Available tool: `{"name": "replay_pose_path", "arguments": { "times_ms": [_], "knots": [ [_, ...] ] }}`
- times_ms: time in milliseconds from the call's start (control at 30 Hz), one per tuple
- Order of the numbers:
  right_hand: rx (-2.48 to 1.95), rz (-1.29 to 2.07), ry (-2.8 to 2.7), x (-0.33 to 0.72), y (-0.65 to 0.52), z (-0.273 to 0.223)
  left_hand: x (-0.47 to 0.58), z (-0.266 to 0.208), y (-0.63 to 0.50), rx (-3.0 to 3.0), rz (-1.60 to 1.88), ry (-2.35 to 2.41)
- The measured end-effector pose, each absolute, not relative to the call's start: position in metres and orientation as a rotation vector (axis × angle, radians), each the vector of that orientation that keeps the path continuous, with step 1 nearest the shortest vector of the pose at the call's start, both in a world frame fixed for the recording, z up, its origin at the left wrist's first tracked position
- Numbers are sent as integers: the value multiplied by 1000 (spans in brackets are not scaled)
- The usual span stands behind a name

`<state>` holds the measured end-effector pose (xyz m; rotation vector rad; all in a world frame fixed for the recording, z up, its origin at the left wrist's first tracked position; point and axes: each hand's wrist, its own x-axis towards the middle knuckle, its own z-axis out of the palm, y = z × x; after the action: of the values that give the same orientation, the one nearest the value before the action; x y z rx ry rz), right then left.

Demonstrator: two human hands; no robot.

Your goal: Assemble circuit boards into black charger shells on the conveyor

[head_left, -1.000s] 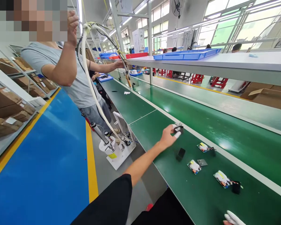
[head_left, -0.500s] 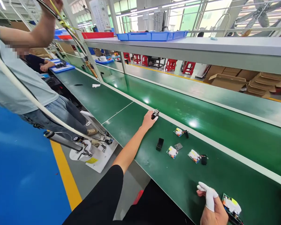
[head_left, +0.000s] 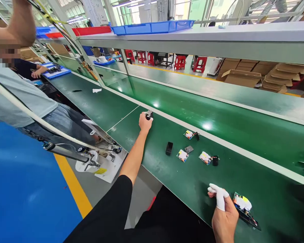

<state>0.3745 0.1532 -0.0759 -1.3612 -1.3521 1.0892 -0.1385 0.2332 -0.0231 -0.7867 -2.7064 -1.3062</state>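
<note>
Near the white strip at the far side of the bench, my left hand (head_left: 145, 123) is closed around a small black part with metal on top (head_left: 149, 115). My right hand (head_left: 224, 211) is low at the right, white covers on its finger and thumb. Its fingertips are pinched together; whatever is between them cannot be made out. Just right of it lies a circuit board (head_left: 242, 202) with a black piece. Between my hands are a black open box-shaped case (head_left: 169, 148), a circuit board (head_left: 182, 155), a grey flat piece (head_left: 189, 149) and two boards wired to black pieces (head_left: 205, 157).
The green bench (head_left: 157, 168) runs diagonally, with a shelf above carrying a blue tray (head_left: 152, 28). A person in a light shirt (head_left: 22, 91) stands at the left beside a white-based machine (head_left: 93, 162). Cardboard boxes (head_left: 240, 79) are stacked beyond the bench.
My left hand has moved left along the bench with the black part still in it. The right hand keeps its pinch. The whole view has shifted slightly.
</note>
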Motion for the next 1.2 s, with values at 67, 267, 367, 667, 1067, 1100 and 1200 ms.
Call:
{"name": "replay_pose_path", "arguments": {
  "times_ms": [67, 267, 367, 667, 1067, 1100, 1200],
  "knots": [
    [-1371, 1118, -1345, 376, 153, -76, -164, -19, 223, -686, -1303, -2709],
    [-1448, 1108, -1337, 376, 150, -74, -259, 2, 182, -405, -1303, -2664],
    [-1518, 1077, -1332, 377, 149, -75, -289, 5, 172, -288, -1348, -2625],
    [-1393, 1000, -1414, 368, 148, -66, -242, -4, 158, -162, -1435, -2541],
    [-1174, 671, -2375, 272, 180, 1, 48, -27, 116, -1995, -1471, -2512],
    [-1215, 634, -2425, 262, 185, 1, 48, -28, 119, -1982, -1459, -2496],
    [-1320, 541, -2442, 244, 198, -7, 44, -31, 120, -1992, -1372, -2476]
  ]
}}
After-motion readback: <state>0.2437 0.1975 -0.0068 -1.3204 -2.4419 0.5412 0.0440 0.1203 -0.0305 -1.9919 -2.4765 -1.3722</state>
